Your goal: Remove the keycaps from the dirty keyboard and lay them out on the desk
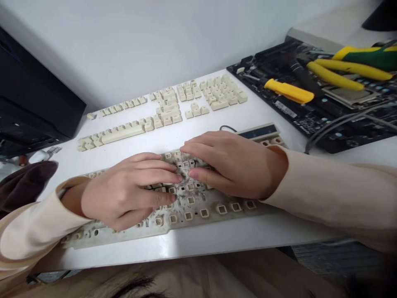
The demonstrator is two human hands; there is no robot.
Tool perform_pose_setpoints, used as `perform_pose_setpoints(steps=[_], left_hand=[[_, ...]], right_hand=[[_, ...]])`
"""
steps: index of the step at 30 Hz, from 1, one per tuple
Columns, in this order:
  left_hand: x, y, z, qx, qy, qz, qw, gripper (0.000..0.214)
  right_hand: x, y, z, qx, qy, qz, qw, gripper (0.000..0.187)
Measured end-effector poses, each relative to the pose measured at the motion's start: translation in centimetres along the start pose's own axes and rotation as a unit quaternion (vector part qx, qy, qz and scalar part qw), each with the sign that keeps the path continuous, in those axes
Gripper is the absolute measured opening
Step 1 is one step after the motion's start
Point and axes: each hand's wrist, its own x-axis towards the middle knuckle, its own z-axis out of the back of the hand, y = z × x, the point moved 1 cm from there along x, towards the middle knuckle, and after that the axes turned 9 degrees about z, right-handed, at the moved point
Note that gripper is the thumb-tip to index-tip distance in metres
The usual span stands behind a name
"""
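Observation:
A stripped keyboard base, dirty and off-white with rows of square key sockets, lies along the front of the white table. My left hand rests over its left and middle part, fingers stretched out towards the right, fingertips near the sockets. From the other side my right hand reaches over the base, its fingers extended and its thumb apart below them. The fingertips of both hands come close together above the dirt-stained middle. Neither hand shows anything held. Some sockets are hidden beneath the hands.
Loose cream keycaps lie in keyboard order behind the base. At right, a black circuit board carries a yellow-handled screwdriver and yellow-handled pliers. A black computer case stands left, near a dark cloth.

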Motion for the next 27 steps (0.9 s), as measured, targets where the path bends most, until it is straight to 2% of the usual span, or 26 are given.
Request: perform_pose_setpoints(steps=[5,11,16,21,27], left_hand=[[0.0,0.1,0.0,-0.009,-0.004,0.005,1.0,0.026],[-1.4,-0.8,-0.3,-0.006,-0.03,0.057,0.998,0.035],[-1.9,-1.6,-0.7,0.061,-0.043,0.025,0.997,0.034],[-1.7,-1.5,-0.9,0.076,-0.011,0.003,0.997,0.028],[-1.6,-1.4,-0.7,0.057,-0.047,0.031,0.997,0.027]], right_hand=[[0.0,0.0,0.0,0.004,-0.002,-0.003,1.0,0.032],[0.0,0.0,0.1,0.003,0.003,-0.007,1.0,0.031],[0.1,0.1,0.0,-0.003,-0.001,-0.009,1.0,0.032],[0.1,0.1,0.0,-0.002,0.004,-0.015,1.0,0.032],[0.1,0.0,0.1,-0.003,0.001,-0.012,1.0,0.031]])
